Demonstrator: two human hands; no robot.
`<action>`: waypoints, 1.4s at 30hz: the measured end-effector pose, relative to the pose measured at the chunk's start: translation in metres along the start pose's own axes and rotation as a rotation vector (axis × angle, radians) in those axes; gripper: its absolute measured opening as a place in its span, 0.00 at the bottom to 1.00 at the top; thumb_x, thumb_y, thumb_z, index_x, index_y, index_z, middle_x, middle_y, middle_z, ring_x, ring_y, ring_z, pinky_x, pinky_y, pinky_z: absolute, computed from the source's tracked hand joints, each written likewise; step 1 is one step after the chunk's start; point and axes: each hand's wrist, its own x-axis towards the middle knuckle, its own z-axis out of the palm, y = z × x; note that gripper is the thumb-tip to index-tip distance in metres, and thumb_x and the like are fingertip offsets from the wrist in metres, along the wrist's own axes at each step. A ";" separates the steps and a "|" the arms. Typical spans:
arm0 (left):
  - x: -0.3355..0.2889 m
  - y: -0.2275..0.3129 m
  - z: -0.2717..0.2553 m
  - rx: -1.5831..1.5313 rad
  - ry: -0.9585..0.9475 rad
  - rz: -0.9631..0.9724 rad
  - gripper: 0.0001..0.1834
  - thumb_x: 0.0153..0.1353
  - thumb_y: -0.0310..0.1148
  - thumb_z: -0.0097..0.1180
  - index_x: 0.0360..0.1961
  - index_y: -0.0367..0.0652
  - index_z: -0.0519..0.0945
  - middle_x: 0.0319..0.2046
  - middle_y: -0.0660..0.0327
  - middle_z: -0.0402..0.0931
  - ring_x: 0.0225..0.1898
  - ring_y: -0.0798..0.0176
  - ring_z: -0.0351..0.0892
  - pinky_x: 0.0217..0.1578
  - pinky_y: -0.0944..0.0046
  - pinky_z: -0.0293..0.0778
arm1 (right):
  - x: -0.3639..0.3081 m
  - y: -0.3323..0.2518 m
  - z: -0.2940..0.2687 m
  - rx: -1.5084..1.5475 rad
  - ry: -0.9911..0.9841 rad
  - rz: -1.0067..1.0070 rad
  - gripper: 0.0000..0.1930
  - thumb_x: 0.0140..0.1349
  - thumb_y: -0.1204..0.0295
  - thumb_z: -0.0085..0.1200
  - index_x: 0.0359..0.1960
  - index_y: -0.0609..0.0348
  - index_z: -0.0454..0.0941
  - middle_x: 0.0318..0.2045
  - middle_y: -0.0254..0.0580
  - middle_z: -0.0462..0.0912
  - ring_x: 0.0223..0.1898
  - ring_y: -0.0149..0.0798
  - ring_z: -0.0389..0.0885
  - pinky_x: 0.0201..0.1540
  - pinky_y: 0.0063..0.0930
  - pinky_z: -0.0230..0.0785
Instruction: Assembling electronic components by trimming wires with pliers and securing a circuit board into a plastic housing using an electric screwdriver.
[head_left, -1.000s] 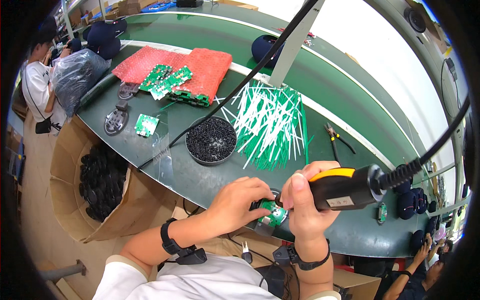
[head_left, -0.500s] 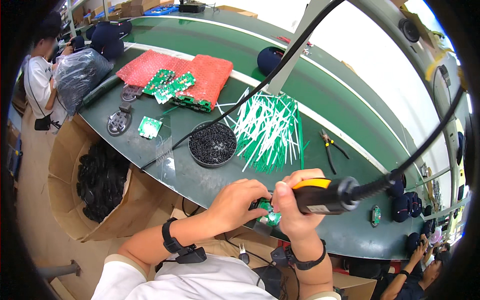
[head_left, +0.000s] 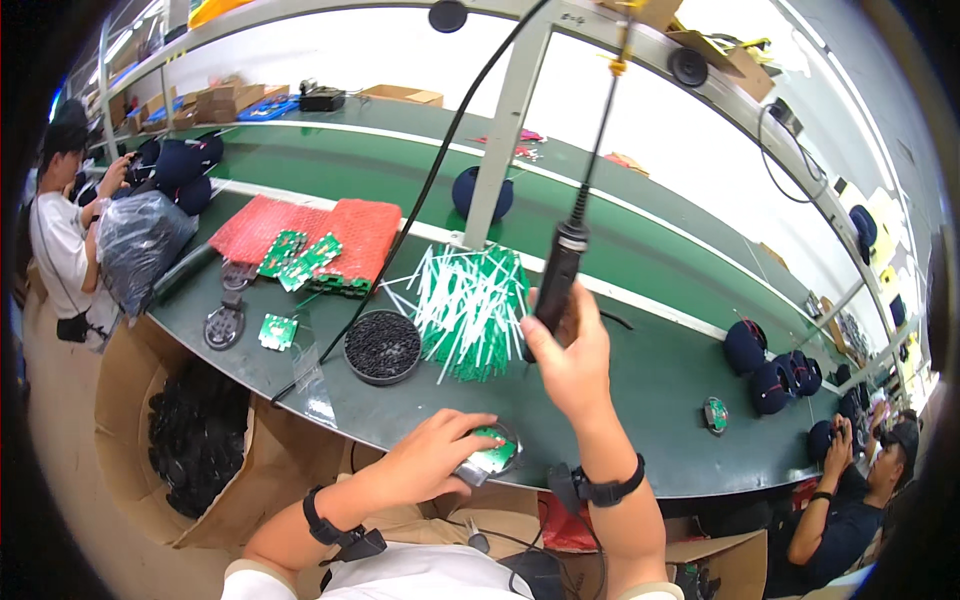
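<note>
My left hand (head_left: 440, 452) grips a round dark housing with a green circuit board (head_left: 494, 458) in it, at the table's front edge. Its fingers lie over the board's left side. Raised above the table, my right hand (head_left: 577, 355) is wrapped round a black corded electric screwdriver (head_left: 563, 270), whose cord end points up. The tip of the screwdriver is hidden behind the hand. Left of it lies a heap of white and green strips (head_left: 465, 310). A round dish (head_left: 383, 378) of small black screws stands nearer my left hand.
Loose circuit boards (head_left: 278, 332) and red bubble wrap (head_left: 362, 235) lie at the left, near a dark round housing (head_left: 223, 327). A carton (head_left: 130, 440) of black parts stands below. At the right are another board assembly (head_left: 715, 415) and dark blue caps (head_left: 745, 346). Other people sit at both sides.
My right hand has lifted the screwdriver up and away from the board, turning it upright. My left hand still holds the board assembly, now more exposed. The view has tilted up.
</note>
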 end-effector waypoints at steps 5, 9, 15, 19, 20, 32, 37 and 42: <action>-0.005 0.000 0.002 -0.191 0.231 -0.116 0.25 0.50 0.24 0.72 0.53 0.44 0.87 0.56 0.57 0.84 0.55 0.49 0.83 0.58 0.52 0.77 | -0.082 -0.023 -0.057 -0.434 -0.478 0.085 0.31 0.57 0.68 0.73 0.63 0.57 0.77 0.54 0.48 0.83 0.51 0.46 0.85 0.54 0.36 0.79; 0.004 0.012 0.010 -0.401 0.178 -0.155 0.22 0.54 0.24 0.73 0.52 0.42 0.87 0.58 0.53 0.83 0.50 0.54 0.86 0.50 0.56 0.82 | -0.132 -0.027 -0.069 -0.663 -0.492 -0.158 0.26 0.53 0.73 0.74 0.56 0.52 0.84 0.49 0.43 0.86 0.40 0.43 0.87 0.43 0.35 0.82; 0.022 0.027 0.016 -0.478 0.338 -0.205 0.19 0.55 0.19 0.70 0.50 0.38 0.87 0.53 0.50 0.84 0.49 0.55 0.86 0.43 0.62 0.85 | -0.139 -0.019 -0.158 -0.822 -0.052 -0.095 0.14 0.54 0.75 0.71 0.44 0.54 0.89 0.39 0.42 0.89 0.42 0.46 0.88 0.46 0.37 0.82; 0.022 0.010 0.010 -0.243 0.373 -0.201 0.14 0.55 0.17 0.68 0.43 0.39 0.88 0.45 0.54 0.85 0.44 0.56 0.85 0.39 0.62 0.84 | -0.116 0.002 -0.268 -1.055 0.279 -0.016 0.14 0.54 0.79 0.68 0.44 0.57 0.87 0.42 0.46 0.89 0.44 0.49 0.88 0.48 0.39 0.82; 0.021 0.007 0.011 -0.163 0.377 -0.213 0.12 0.54 0.17 0.68 0.40 0.39 0.88 0.43 0.54 0.85 0.43 0.55 0.84 0.38 0.62 0.84 | -0.111 0.012 -0.288 -1.101 0.356 0.039 0.15 0.55 0.80 0.68 0.45 0.57 0.86 0.45 0.46 0.88 0.45 0.50 0.88 0.49 0.39 0.82; 0.015 0.007 0.020 0.067 0.415 -0.107 0.08 0.51 0.20 0.69 0.33 0.42 0.87 0.38 0.59 0.86 0.40 0.50 0.83 0.41 0.54 0.79 | -0.115 0.081 -0.374 -1.441 0.273 0.126 0.16 0.55 0.81 0.64 0.46 0.56 0.80 0.53 0.44 0.85 0.51 0.53 0.85 0.51 0.44 0.80; 0.018 0.010 0.022 0.088 0.414 -0.109 0.08 0.51 0.21 0.69 0.33 0.43 0.87 0.38 0.60 0.85 0.40 0.51 0.83 0.41 0.54 0.79 | -0.143 0.075 -0.450 -1.465 0.314 0.151 0.19 0.55 0.83 0.66 0.50 0.57 0.81 0.56 0.48 0.83 0.56 0.55 0.83 0.58 0.43 0.78; 0.016 0.006 0.022 0.101 0.372 -0.085 0.09 0.52 0.22 0.69 0.35 0.45 0.87 0.40 0.62 0.84 0.43 0.52 0.82 0.43 0.55 0.80 | -0.155 0.083 -0.506 -1.510 0.331 0.212 0.21 0.58 0.87 0.54 0.53 0.59 0.82 0.57 0.53 0.84 0.59 0.57 0.82 0.64 0.45 0.74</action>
